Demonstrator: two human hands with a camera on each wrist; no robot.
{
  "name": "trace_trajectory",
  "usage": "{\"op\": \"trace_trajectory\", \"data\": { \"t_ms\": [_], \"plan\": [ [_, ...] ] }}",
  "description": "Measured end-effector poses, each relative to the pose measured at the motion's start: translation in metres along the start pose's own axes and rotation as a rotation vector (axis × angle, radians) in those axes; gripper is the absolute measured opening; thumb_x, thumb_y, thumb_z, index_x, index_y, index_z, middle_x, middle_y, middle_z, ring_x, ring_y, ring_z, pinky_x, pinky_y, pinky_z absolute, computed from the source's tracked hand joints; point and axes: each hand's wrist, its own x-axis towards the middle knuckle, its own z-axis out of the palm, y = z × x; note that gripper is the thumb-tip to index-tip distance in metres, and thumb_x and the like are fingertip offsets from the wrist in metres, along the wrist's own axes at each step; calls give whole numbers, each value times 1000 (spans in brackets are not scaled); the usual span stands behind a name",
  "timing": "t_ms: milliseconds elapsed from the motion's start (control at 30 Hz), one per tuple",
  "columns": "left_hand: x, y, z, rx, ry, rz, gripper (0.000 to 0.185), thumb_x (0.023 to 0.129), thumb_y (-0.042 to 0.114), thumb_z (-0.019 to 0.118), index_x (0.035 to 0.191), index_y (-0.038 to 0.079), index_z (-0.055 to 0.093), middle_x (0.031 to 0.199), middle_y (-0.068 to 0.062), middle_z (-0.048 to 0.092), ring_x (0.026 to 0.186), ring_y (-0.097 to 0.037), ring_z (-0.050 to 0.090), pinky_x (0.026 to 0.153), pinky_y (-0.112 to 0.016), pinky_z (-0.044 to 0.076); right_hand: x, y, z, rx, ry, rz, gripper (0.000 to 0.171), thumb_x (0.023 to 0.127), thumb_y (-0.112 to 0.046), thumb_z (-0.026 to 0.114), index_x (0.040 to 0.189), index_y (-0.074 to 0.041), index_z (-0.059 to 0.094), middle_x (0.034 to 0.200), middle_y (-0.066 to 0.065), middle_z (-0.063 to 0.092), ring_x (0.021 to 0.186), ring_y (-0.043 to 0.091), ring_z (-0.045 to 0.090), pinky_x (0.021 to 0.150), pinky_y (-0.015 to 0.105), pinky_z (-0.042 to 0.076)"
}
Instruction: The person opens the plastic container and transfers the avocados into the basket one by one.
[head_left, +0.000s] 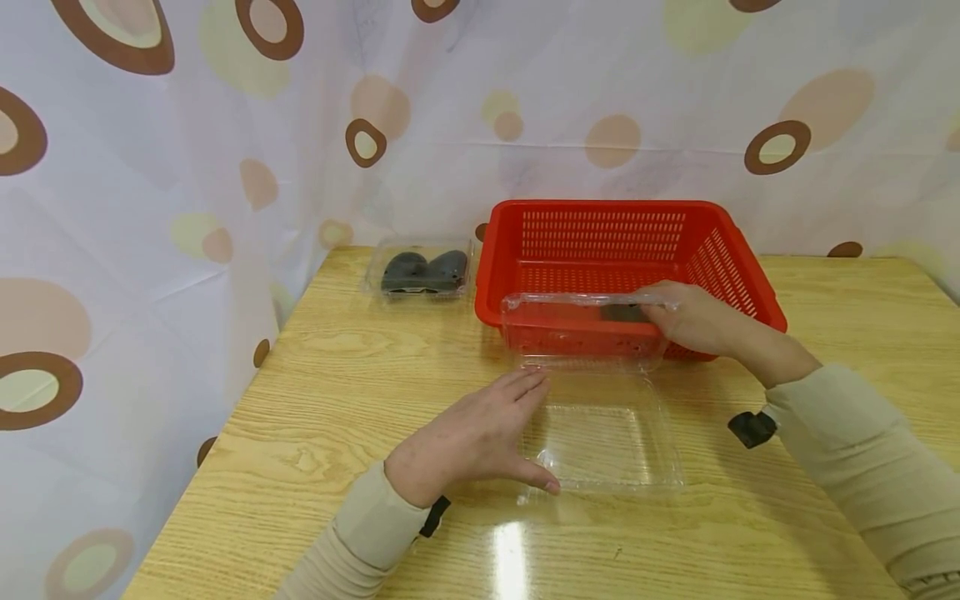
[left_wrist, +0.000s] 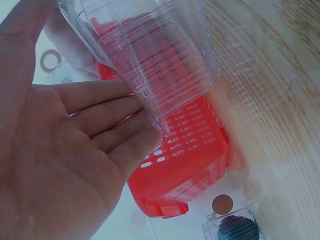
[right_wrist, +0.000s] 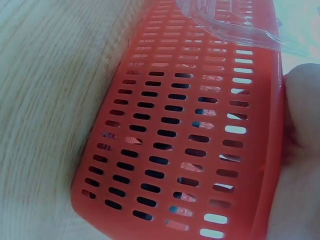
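Note:
A clear plastic clamshell box (head_left: 600, 450) lies unfolded on the table, its lid (head_left: 577, 333) raised against the front of a red basket (head_left: 615, 211). My left hand (head_left: 480, 429) is at the box's left side, thumb spread from the fingers. In the left wrist view its straight fingertips touch the clear plastic edge. My right hand (head_left: 693, 317) reaches over the basket's front rim, fingers down inside. A dark object (head_left: 624, 312) shows through the lid right at those fingers; I cannot tell whether they grip it. Through the basket's slots in the right wrist view, dark shapes show.
A closed clear box (head_left: 382, 250) with two dark rounded things (head_left: 446, 268) inside stands at the back left, beside the basket. Behind the wooden table (head_left: 315, 400) hangs a patterned white curtain (head_left: 420, 67), which also runs along the left side.

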Motion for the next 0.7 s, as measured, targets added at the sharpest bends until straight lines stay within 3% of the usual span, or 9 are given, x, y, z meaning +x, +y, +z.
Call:
{"op": "trace_trajectory", "data": {
  "t_ms": [233,367,533,700],
  "plan": [
    [0,-1,1,3,12,10,116,72,72,71,154,2,30,163,-10,27,152,-24,24,123,-34,25,-5,-2,-3,31,95,9,34,102,-7,40,130,1,58,129,24,59,120,42,52,101,63,44],
    [0,0,1,-3,8,10,116,72,72,71,154,2,30,164,-10,27,153,-24,23,124,-34,25,-12,-4,-7,91,149,45,36,99,0,39,129,-2,58,123,19,61,108,35,54,89,50,50],
    [1,0,1,-16,-2,-3,116,72,72,71,155,3,29,164,-8,25,153,-23,22,124,-34,25,-26,-5,-11,93,207,65,37,102,-5,36,133,-3,56,123,17,61,101,30,52,76,35,46],
    [0,-1,1,-26,-12,-14,116,72,72,71,156,5,28,165,-7,23,153,-23,21,123,-34,26,-40,-7,-13,92,236,68,37,104,-10,36,137,-3,52,135,19,56,113,34,52,88,46,47]
  ]
}}
